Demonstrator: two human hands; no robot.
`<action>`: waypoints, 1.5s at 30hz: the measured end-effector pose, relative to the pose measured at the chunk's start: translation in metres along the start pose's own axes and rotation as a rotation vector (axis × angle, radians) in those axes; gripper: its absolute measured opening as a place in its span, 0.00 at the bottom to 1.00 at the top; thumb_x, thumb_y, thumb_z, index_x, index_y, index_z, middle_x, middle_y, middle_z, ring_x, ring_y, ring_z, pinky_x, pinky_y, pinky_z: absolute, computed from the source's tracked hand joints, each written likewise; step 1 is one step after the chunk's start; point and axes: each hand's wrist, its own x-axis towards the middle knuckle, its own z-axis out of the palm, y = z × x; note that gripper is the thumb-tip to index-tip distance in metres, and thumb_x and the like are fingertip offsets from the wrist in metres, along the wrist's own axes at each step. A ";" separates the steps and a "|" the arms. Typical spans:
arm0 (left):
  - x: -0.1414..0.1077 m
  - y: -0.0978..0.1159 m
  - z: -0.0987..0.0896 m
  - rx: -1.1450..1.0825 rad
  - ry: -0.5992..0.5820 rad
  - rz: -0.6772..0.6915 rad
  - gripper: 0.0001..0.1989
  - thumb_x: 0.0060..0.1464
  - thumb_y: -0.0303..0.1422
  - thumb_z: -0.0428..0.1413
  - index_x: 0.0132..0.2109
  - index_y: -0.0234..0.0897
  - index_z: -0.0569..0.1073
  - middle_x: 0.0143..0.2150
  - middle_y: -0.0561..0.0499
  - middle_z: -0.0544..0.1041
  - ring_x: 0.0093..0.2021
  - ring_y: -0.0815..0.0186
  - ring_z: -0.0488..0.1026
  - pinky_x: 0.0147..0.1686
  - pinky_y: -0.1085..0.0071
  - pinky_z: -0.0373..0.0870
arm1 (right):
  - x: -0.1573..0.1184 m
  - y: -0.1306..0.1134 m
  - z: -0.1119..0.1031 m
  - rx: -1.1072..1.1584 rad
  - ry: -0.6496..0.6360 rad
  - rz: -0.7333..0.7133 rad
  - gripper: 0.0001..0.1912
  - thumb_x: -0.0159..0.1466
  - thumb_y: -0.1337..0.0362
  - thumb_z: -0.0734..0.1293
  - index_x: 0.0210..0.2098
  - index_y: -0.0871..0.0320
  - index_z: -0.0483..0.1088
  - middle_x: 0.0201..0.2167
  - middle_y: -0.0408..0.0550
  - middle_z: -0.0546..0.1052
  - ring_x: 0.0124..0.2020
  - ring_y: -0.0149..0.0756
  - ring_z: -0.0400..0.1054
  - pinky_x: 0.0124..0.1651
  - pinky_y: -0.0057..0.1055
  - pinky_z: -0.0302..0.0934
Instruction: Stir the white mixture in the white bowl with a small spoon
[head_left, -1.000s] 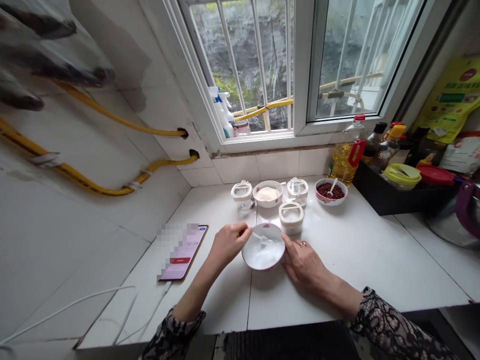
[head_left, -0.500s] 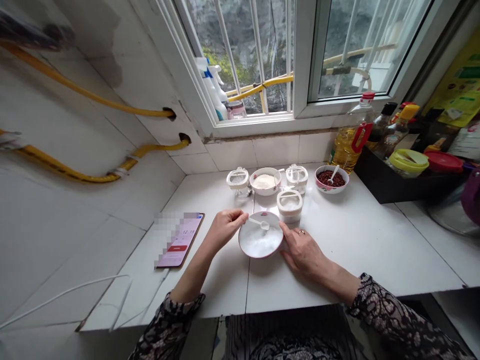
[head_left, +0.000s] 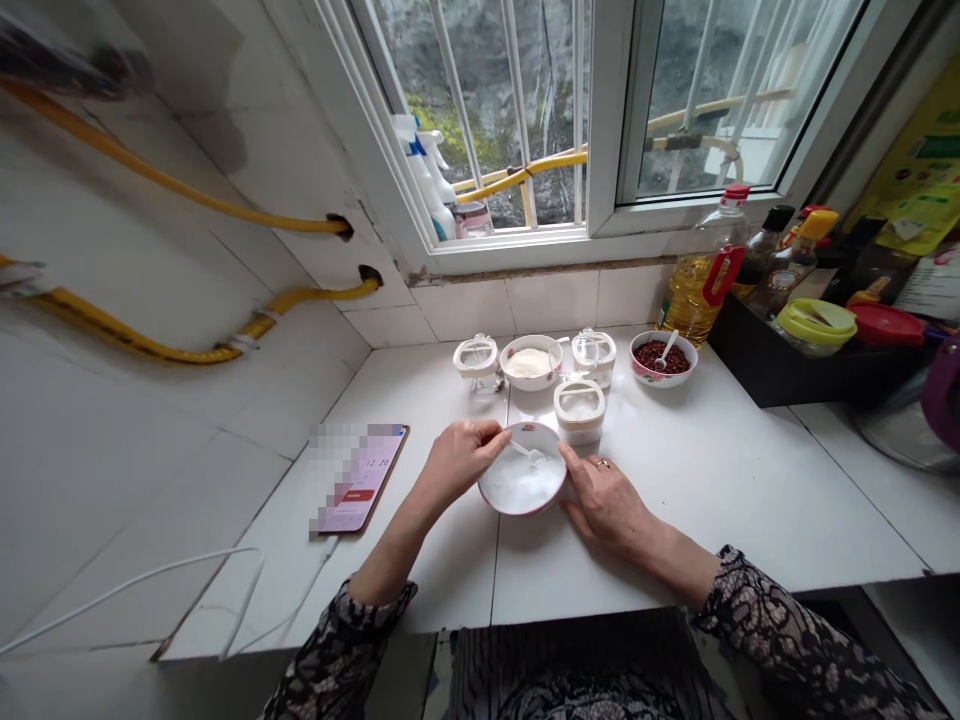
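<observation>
A bowl [head_left: 523,486] of white granular stuff sits at the middle of the counter. My left hand [head_left: 466,458] pinches the handle of a small white spoon [head_left: 533,456], whose head lies inside the bowl. On the bowl's right side, my right hand [head_left: 606,500] grips the rim with thumb and fingers. Just behind the bowl stands a lidded jar [head_left: 580,410] with white contents. Farther back, a second bowl [head_left: 531,366] of pale powder stands between two clear lidded jars [head_left: 478,362] [head_left: 594,356].
A bowl of dark red beans [head_left: 663,362] with a spoon stands at the back right, near an oil bottle [head_left: 697,285] and a black rack [head_left: 757,350] of seasonings. A phone [head_left: 364,485] with a white cable lies on the left.
My left hand has moved slightly right, carrying the spoon farther over the bowl. My right hand keeps its hold on the bowl.
</observation>
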 end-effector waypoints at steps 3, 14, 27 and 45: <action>0.003 -0.009 -0.001 -0.128 -0.027 -0.001 0.20 0.52 0.47 0.50 0.22 0.37 0.68 0.18 0.55 0.65 0.22 0.70 0.60 0.24 0.73 0.53 | 0.000 0.000 0.000 0.013 0.008 0.000 0.41 0.65 0.67 0.62 0.71 0.68 0.37 0.42 0.59 0.76 0.41 0.49 0.69 0.44 0.44 0.67; -0.002 -0.017 -0.005 -0.139 -0.009 -0.019 0.20 0.52 0.47 0.50 0.21 0.37 0.67 0.18 0.56 0.63 0.22 0.70 0.59 0.24 0.73 0.53 | -0.001 0.000 0.002 0.011 0.024 -0.008 0.40 0.66 0.67 0.61 0.71 0.68 0.38 0.41 0.58 0.76 0.40 0.48 0.68 0.43 0.43 0.67; 0.000 -0.017 -0.003 -0.309 -0.108 -0.019 0.19 0.49 0.48 0.52 0.22 0.37 0.69 0.16 0.58 0.58 0.19 0.72 0.55 0.20 0.75 0.49 | 0.000 -0.001 0.002 -0.018 0.033 -0.016 0.41 0.65 0.67 0.61 0.70 0.70 0.35 0.40 0.59 0.76 0.39 0.50 0.69 0.42 0.44 0.67; 0.009 -0.010 -0.020 -0.644 -0.023 -0.096 0.20 0.43 0.48 0.61 0.22 0.36 0.70 0.15 0.60 0.56 0.15 0.76 0.52 0.16 0.76 0.47 | -0.001 0.000 0.001 0.015 0.021 -0.010 0.41 0.65 0.67 0.63 0.71 0.69 0.38 0.42 0.58 0.76 0.40 0.48 0.68 0.43 0.43 0.67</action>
